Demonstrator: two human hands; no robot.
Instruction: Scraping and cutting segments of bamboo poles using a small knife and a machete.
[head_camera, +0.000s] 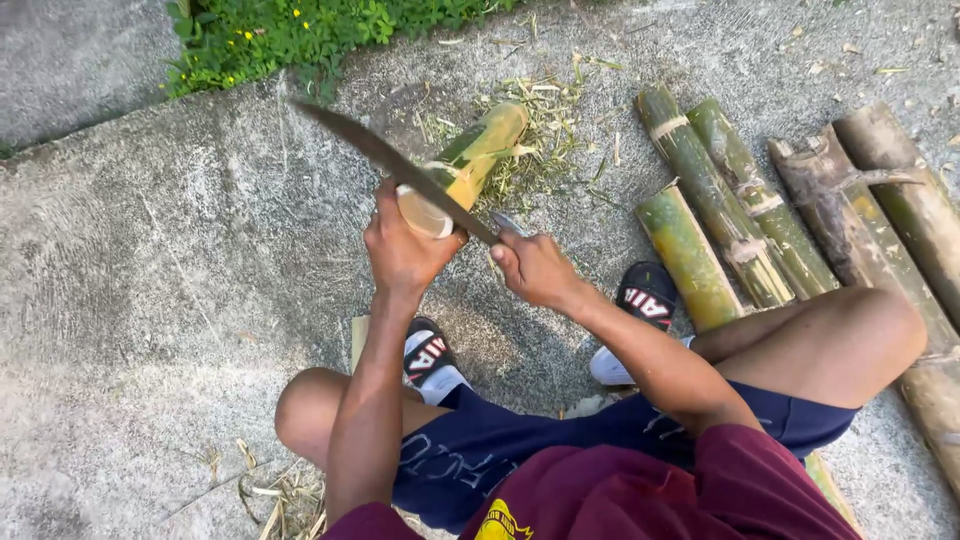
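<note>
Two hands work over a concrete slab (150, 300), seen from the head view. Open bare concrete spreads wide to the person's left and ahead; a strip of green plants (290, 35) with small yellow flowers runs along the slab's far edge. To the right the room is tighter: a row of cut bamboo lengths (745, 210) lies side by side on the ground, some green, some brown, close beside the right knee (870, 320). Thin shavings (545, 125) litter the concrete around the far end of the work piece. Dry scraps lie by the left knee.

The bamboo piece (470, 165) slants away from the person, green-yellow, its pale cut end nearest the body and raised, its far end down among the shavings. The cut end sits just above the left hand (405, 250), against the thumb side of that hand.

A long dark blade (385, 155) crosses over the cut end on a diagonal, tip high to the left, handle low to the right. The left hand's fingers are curled shut around the near end of the bamboo, just under the blade; whether they touch the blade I cannot tell. The right hand (535, 268) is closed in a fist on the blade's handle end, knuckles up, just beside the left hand.

Both feet wear black slide sandals (648, 295), planted below the hands.
</note>
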